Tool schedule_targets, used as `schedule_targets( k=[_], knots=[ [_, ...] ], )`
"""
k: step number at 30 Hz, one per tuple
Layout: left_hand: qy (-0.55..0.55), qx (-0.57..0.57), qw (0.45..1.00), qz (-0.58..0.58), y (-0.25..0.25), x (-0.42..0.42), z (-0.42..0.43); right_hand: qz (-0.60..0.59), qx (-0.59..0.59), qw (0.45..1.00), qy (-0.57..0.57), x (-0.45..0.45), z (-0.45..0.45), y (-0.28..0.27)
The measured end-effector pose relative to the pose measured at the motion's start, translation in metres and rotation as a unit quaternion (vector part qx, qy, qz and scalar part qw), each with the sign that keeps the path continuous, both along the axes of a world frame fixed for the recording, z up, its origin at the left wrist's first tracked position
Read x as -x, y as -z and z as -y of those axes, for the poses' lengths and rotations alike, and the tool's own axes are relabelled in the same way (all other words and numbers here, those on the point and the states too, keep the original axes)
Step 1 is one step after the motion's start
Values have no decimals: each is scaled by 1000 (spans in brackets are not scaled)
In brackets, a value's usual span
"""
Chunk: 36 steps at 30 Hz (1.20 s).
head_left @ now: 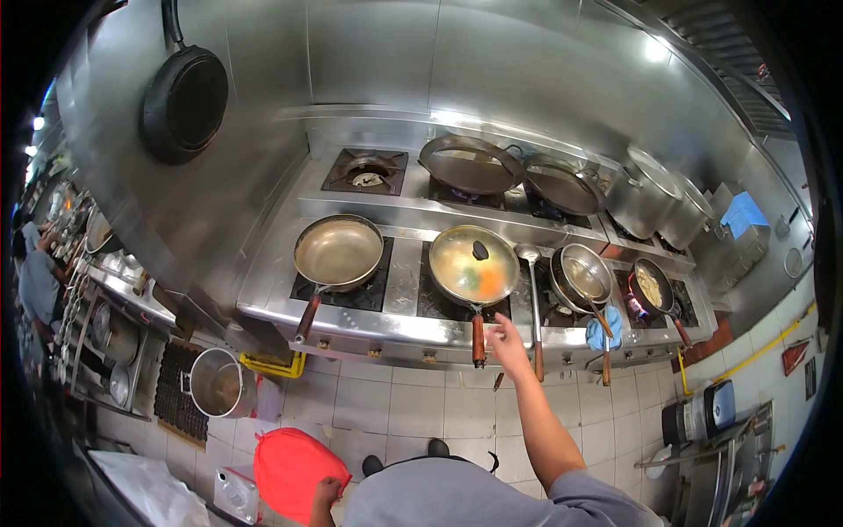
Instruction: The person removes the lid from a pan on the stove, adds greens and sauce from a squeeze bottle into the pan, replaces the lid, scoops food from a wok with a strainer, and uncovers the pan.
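My right hand (507, 341) reaches to the stove's front edge, just right of the wooden handle (478, 340) of a lidded pan. Its fingers are partly spread and hold nothing I can see. Under the glass lid (455, 268) with a black knob, orange and green food shows through. At the lower left my left hand (328, 490) is closed on a red bag (294, 474). To the left of the lidded pan sits an uncovered pan (338, 252), and a long ladle (532, 299) lies to its right.
Two woks (474, 165) and tall pots (643, 193) stand on the back burners. At the right, a pan with food (651, 286) sits over a flame. A metal bucket (215, 384) is on the floor. Far left, people (41, 281) are visible.
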State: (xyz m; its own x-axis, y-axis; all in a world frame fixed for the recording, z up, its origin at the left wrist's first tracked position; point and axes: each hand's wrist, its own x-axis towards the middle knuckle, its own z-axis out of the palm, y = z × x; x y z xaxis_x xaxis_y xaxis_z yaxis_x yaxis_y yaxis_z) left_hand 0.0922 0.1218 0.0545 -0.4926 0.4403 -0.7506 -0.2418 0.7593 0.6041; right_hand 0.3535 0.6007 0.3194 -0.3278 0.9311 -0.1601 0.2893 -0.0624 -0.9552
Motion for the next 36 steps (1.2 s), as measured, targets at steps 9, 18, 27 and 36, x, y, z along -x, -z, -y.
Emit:
schedule_targets(
  k=[9, 18, 27, 36],
  knots=[
    [-16, 4, 999, -35, -15, -10, -3, 52, -314, 946, 57, 55, -107, -23],
    [-79, 4, 996, -41, -63, -63, 8, 240, -356, 901, 59, 65, -175, 12],
    [-89, -28, 990, -109, -62, -118, 44, 275, -353, 893, 46, 74, -204, 12],
    [-141, -7, 987, -79, -29, -145, 54, 381, -279, 881, -40, 100, -236, 7]
  ],
)
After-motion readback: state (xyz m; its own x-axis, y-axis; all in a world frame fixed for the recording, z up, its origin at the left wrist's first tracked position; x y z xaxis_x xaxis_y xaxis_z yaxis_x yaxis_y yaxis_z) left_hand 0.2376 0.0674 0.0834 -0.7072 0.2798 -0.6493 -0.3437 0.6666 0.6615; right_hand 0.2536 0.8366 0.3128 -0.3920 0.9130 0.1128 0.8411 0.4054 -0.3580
